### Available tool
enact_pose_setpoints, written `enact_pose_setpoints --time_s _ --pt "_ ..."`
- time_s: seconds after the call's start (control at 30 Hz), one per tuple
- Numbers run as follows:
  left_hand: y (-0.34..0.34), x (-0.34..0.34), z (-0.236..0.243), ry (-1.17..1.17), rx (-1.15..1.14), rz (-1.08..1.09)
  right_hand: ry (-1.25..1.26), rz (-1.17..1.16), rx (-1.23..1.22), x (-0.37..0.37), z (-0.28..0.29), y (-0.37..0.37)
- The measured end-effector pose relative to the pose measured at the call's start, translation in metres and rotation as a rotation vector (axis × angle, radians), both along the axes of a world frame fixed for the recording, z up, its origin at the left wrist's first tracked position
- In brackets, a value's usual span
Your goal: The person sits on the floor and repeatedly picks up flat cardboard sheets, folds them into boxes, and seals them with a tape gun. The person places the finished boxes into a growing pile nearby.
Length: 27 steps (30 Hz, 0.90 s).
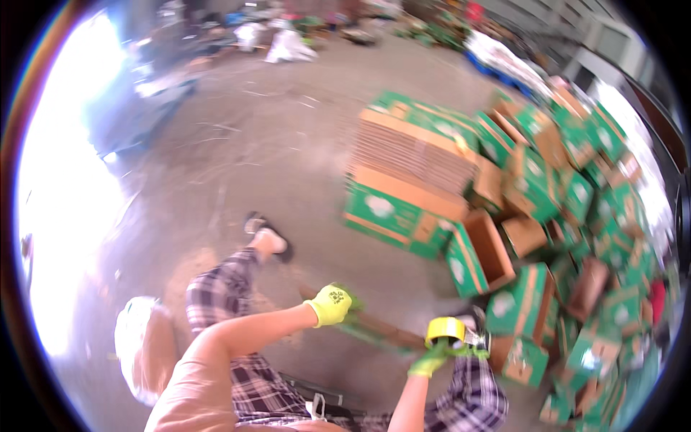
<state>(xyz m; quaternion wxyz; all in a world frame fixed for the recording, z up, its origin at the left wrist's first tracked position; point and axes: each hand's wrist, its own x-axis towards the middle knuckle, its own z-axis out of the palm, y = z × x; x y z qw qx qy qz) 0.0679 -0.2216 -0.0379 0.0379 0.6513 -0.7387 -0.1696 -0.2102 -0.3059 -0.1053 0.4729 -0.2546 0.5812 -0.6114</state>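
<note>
Both my hands wear yellow-green gloves. My left hand [332, 304] is closed on one end of a flattened green and brown cardboard box [385, 333], which shows as a narrow, blurred strip between my hands. Lower and to the right, my right hand [430, 358] is wrapped round a tape dispenser [473, 341]. A wide roll of yellow tape [445, 330] sits on the dispenser, above my gloved fingers. The dispenser is close to the right end of the cardboard; whether they touch I cannot tell.
Ahead stands a stack of flattened green boxes [410, 162]. Several opened boxes [534, 183] lie heaped along the right, one [481, 253] close to my right foot. A white bag-like bundle [146, 349] rests at left. White sacks [289, 47] lie far back on the concrete floor [237, 137].
</note>
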Motion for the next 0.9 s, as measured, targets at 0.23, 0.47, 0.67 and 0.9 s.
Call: enact_pose_setpoints --time_s 0.23,0.47,0.67,0.9 --pt "0.080 0.037 -0.045 0.678 -0.255 0.929 0.248 0.145 0.035 -0.004 -0.065 0.030" --pt "0.045 0.037 -0.043 0.720 -0.558 1.201 0.053 0.321 0.060 0.039 0.005 0.074" --pt "0.052 0.029 -0.007 0.510 -0.380 0.740 0.225 0.525 0.026 0.030 0.029 0.056" --pt "0.049 0.071 -0.095 -0.166 0.378 -0.198 1.107 0.923 -0.651 0.057 0.085 0.045"
